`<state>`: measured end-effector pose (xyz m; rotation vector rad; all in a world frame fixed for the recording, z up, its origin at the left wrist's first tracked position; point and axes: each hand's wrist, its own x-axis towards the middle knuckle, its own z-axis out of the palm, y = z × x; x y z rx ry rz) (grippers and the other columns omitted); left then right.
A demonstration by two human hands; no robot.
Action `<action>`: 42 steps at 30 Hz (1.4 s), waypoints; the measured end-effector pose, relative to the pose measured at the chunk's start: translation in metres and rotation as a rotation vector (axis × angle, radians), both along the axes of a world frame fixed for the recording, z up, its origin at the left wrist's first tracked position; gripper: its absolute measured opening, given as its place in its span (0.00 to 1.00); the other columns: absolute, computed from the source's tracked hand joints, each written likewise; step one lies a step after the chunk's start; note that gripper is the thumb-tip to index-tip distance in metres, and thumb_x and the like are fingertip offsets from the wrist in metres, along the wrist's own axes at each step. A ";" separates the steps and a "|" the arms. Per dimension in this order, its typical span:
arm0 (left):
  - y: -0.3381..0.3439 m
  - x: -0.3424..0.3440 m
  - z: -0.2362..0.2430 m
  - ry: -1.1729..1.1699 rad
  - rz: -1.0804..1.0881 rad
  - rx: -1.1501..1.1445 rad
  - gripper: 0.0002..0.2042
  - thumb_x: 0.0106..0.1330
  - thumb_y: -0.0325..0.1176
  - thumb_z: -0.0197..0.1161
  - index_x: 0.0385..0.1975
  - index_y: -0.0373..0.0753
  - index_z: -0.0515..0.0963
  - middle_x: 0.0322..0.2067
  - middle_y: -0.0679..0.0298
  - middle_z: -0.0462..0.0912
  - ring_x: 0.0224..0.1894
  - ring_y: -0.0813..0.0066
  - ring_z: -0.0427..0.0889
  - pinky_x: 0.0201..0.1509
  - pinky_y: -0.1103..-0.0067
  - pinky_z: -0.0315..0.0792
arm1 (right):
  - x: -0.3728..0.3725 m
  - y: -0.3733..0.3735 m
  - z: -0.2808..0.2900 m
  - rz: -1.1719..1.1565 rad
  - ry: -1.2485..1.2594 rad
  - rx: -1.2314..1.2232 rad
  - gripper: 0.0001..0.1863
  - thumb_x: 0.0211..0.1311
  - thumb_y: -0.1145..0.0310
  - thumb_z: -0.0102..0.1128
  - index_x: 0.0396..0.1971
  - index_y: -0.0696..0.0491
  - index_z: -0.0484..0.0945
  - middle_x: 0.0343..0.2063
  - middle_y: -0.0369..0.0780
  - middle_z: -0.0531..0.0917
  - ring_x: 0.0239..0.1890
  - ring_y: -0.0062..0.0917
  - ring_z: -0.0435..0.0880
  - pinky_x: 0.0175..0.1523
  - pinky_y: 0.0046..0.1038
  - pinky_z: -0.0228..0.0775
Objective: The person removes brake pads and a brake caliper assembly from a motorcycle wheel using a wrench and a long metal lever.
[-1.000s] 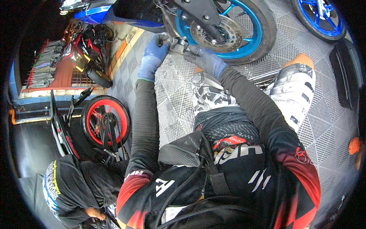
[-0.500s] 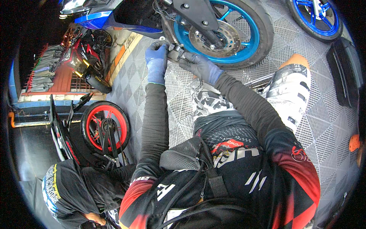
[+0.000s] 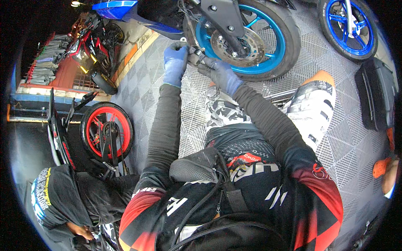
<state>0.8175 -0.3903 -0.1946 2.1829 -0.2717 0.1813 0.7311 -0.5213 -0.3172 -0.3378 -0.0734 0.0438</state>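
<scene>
Both of my hands wear dark-palmed gloves with blue cuffs. Between them is a small dark metal part that looks like a brake caliper (image 3: 195, 56), held up beside the motorcycle's blue-rimmed wheel (image 3: 274, 49). My left hand (image 3: 176, 60) is closed around its left end, where a small pale metal eye (image 3: 183, 39) shows just past the fingers. On its right side my right hand (image 3: 220, 72) grips with bent fingers. The wheel's brake disc (image 3: 247, 46) is close to the right of the part. My fingers hide much of the part's shape.
Another blue wheel (image 3: 349, 29) stands at the far right, above a black case (image 3: 374, 94). A red-rimmed wheel (image 3: 106, 131) and a co-worker in a dark shirt (image 3: 67, 196) are at the left. Grey grid tiles (image 3: 146, 79) cover the floor.
The whole view has shifted slightly, with the blue-rimmed wheel sitting a little lower. Both hands still hold the part, and their grip looks much the same.
</scene>
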 end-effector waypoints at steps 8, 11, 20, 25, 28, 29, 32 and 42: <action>0.033 -0.030 0.014 -0.146 -0.279 -0.016 0.18 0.70 0.31 0.65 0.58 0.33 0.78 0.41 0.60 0.87 0.44 0.76 0.85 0.49 0.77 0.80 | -0.021 0.003 0.040 -0.169 0.058 -0.555 0.16 0.74 0.63 0.61 0.51 0.60 0.77 0.44 0.42 0.83 0.48 0.26 0.85 0.55 0.34 0.81; 0.044 -0.022 0.002 0.056 -0.355 -0.709 0.34 0.75 0.52 0.59 0.71 0.33 0.63 0.53 0.56 0.83 0.48 0.65 0.86 0.53 0.71 0.81 | -0.018 0.000 0.037 -0.093 -0.010 -0.308 0.09 0.74 0.69 0.60 0.46 0.58 0.76 0.39 0.40 0.84 0.37 0.26 0.86 0.45 0.31 0.84; 0.005 -0.020 -0.049 0.556 -0.854 -1.231 0.46 0.65 0.76 0.51 0.65 0.36 0.70 0.57 0.48 0.80 0.61 0.47 0.79 0.64 0.53 0.78 | -0.037 -0.002 0.050 0.105 -0.088 0.103 0.10 0.76 0.72 0.57 0.52 0.55 0.74 0.41 0.40 0.80 0.43 0.27 0.85 0.54 0.37 0.84; 0.002 -0.010 -0.043 0.826 -0.907 -1.387 0.31 0.72 0.59 0.55 0.63 0.39 0.69 0.53 0.54 0.78 0.54 0.49 0.80 0.56 0.53 0.78 | -0.073 -0.060 0.049 0.169 -0.114 -0.664 0.15 0.71 0.64 0.63 0.54 0.51 0.79 0.45 0.43 0.85 0.43 0.34 0.87 0.52 0.34 0.83; 0.000 -0.003 -0.039 0.973 -1.200 -1.535 0.34 0.71 0.55 0.61 0.68 0.37 0.66 0.61 0.45 0.73 0.64 0.39 0.73 0.66 0.47 0.72 | -0.098 -0.158 0.023 0.077 -0.410 -1.585 0.19 0.64 0.63 0.67 0.51 0.57 0.82 0.43 0.48 0.86 0.43 0.40 0.88 0.52 0.36 0.82; 0.004 -0.011 -0.029 0.985 -0.941 -1.536 0.35 0.72 0.54 0.60 0.68 0.34 0.65 0.62 0.41 0.72 0.66 0.35 0.70 0.74 0.41 0.62 | -0.113 -0.192 0.018 0.085 -0.538 -2.003 0.21 0.61 0.62 0.68 0.49 0.60 0.83 0.42 0.50 0.87 0.44 0.43 0.88 0.52 0.38 0.82; 0.016 -0.029 -0.019 0.918 -0.946 -1.591 0.40 0.69 0.52 0.66 0.73 0.33 0.60 0.67 0.40 0.69 0.71 0.31 0.64 0.76 0.38 0.56 | -0.145 -0.210 0.075 0.710 0.402 -2.400 0.17 0.59 0.62 0.66 0.41 0.60 0.87 0.42 0.51 0.89 0.46 0.45 0.89 0.51 0.44 0.80; 0.016 -0.024 -0.015 0.918 -0.980 -1.570 0.42 0.72 0.47 0.63 0.78 0.34 0.48 0.74 0.35 0.54 0.74 0.29 0.55 0.74 0.39 0.60 | -0.163 -0.263 -0.119 0.856 0.030 -2.816 0.15 0.57 0.67 0.67 0.44 0.55 0.87 0.42 0.48 0.89 0.47 0.43 0.88 0.52 0.41 0.80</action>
